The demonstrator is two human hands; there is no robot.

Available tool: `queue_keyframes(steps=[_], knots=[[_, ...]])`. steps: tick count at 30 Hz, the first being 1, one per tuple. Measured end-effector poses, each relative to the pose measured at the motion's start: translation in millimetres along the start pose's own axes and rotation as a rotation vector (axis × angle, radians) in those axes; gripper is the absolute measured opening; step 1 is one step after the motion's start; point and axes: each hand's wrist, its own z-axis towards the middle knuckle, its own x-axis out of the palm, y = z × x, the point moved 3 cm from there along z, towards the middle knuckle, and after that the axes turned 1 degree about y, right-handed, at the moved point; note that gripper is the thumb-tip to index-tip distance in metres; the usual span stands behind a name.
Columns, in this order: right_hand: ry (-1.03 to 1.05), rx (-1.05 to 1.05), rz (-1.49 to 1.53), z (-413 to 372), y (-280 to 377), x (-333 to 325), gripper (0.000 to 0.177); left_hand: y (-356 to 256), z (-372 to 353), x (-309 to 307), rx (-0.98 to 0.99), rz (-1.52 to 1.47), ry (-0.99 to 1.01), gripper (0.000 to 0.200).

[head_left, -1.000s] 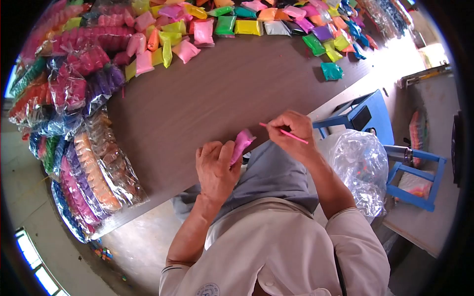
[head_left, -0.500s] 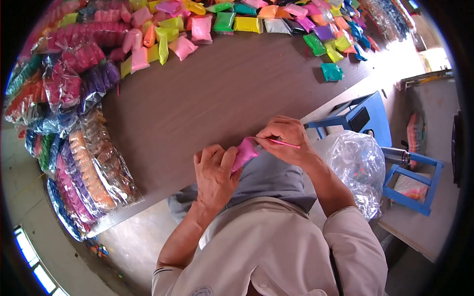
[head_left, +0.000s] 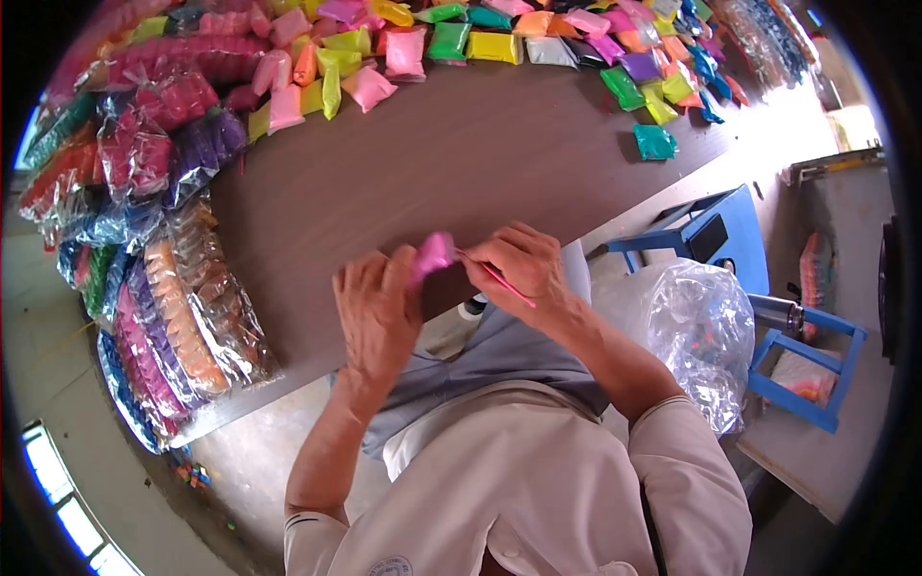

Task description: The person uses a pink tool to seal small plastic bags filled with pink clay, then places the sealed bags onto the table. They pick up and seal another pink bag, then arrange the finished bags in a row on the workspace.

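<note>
Brown table (head_left: pixel 336 182) spans the middle of the view. Clear bags (head_left: pixel 134 154) of coloured packets pile up toward ten o'clock, and loose packets (head_left: pixel 495 46) line the twelve o'clock side. Off the table, at three o'clock, is a blue stool (head_left: pixel 749 230), with a crumpled plastic bag (head_left: pixel 706 331) near it toward four. Left of centre, at nine, the left hand (head_left: pixel 373 305), fingers partly curled, grips a blurred pink packet (head_left: pixel 434 255) at its two o'clock side. The right hand (head_left: pixel 519 267) pinches a slim pink stick (head_left: pixel 509 286) beside the packet; whether they touch is unclear.
</note>
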Motion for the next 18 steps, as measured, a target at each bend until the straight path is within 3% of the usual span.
queue_keyframes(steps=[3, 18], knots=[[-0.017, -0.016, 0.002, 10, 3, 13, 0.018, 11, 9, -5, -0.005, 0.051, -0.024, 0.04], [0.074, 0.348, 0.106, 1, -4, -27, 0.007, -17, -19, 6, -0.035, 0.043, -0.04, 0.054]])
